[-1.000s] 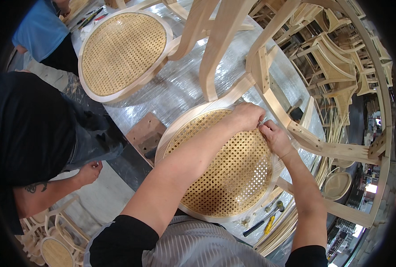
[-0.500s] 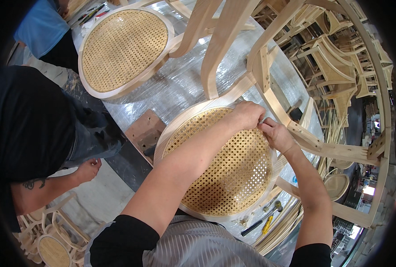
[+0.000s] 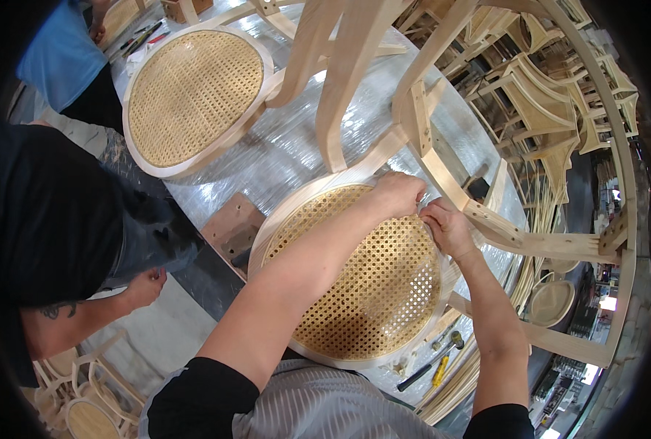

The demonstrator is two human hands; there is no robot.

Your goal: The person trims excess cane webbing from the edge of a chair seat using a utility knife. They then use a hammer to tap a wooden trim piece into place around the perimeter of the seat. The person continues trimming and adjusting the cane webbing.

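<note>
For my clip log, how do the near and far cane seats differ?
The near seat has the left hand and right hand at its upper-right edge; no visible hand touches the far seat. The left forearm partly covers the near seat; the far seat's panel shows whole. The near seat has bright spots toward its lower right; the far seat looks evenly tan. Both have pale wooden rims.

The seat panel [image 3: 369, 293] is of woven cane, open-meshed and faintly glossy, set in a rim [image 3: 298, 197] of smooth, matt, pale wood; the chair leg [image 3: 347, 88] shows the same wood with visible grain. Wrinkled, highly glossy plastic film covers the table [image 3: 281, 150]. The striped grey clothing [image 3: 325, 402] is soft, creased cloth, and the black sleeve [image 3: 205, 399] is matt cloth.
</note>
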